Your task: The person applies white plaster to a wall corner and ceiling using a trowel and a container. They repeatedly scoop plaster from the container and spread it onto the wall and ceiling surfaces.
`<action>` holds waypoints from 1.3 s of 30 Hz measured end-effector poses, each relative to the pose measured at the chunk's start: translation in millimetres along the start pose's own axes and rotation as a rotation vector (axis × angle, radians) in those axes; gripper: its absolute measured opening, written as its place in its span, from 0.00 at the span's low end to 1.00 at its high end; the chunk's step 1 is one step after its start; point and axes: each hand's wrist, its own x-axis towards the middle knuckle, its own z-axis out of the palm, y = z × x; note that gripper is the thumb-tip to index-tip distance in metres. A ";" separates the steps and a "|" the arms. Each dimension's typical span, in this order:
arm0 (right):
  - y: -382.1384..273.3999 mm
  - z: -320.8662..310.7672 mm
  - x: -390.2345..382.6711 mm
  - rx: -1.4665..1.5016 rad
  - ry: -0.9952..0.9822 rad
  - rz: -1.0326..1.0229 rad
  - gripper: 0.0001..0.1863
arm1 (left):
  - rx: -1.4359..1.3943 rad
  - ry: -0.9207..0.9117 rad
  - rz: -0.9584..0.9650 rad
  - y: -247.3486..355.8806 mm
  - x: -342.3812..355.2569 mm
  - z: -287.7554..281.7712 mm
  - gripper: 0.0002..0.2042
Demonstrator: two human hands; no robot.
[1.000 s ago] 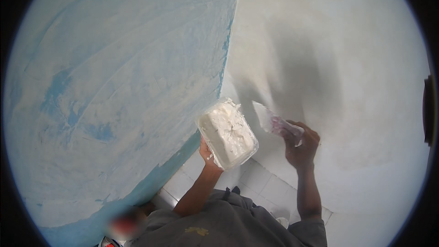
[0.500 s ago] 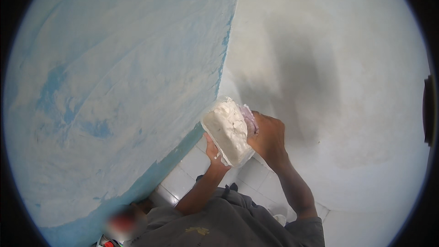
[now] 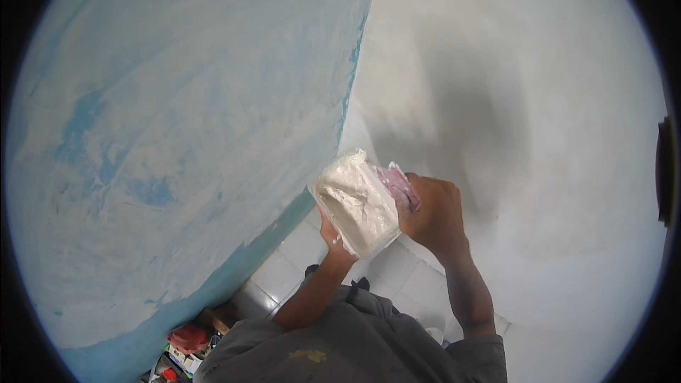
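Observation:
A rectangular white tub (image 3: pixel 333 225) of creamy white wall putty (image 3: pixel 365 198) is held up in front of me, its open top tilted toward my view. My left hand (image 3: pixel 332 235) grips it from below and the left, with most of the fingers hidden behind it. At the tub's right rim my right hand (image 3: pixel 434 214) is closed round a pinkish-purple putty scraper (image 3: pixel 399 186), smeared with white putty. Part of the scraper is covered by my fingers.
To the left rises a blue wall (image 3: pixel 177 135) patchily coated in white. It meets a whitish wall (image 3: pixel 567 170) at a corner. White tiles (image 3: pixel 280 269) cover the floor. Assorted items, including a red cloth-like thing (image 3: pixel 189 338), lie at the lower left.
My right hand and the scraper have shifted right, toward the tub's outer rim. The putty's surface has a new hollow, and more of the tub's inside shows.

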 end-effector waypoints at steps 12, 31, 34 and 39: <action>46.0 38.9 19.1 0.166 -0.167 0.089 0.14 | -0.028 -0.067 -0.190 6.3 5.2 -28.8 0.35; 52.8 48.0 1.4 0.337 -0.115 0.146 0.14 | -0.065 0.086 -0.303 -16.7 1.6 -30.3 0.32; 53.2 46.6 5.9 0.431 -0.072 0.213 0.12 | -0.120 -0.007 -0.299 -18.3 3.7 -44.4 0.34; 50.3 -0.8 18.1 0.343 -0.116 0.326 0.11 | -0.059 0.073 -0.286 -15.6 -1.4 -45.5 0.31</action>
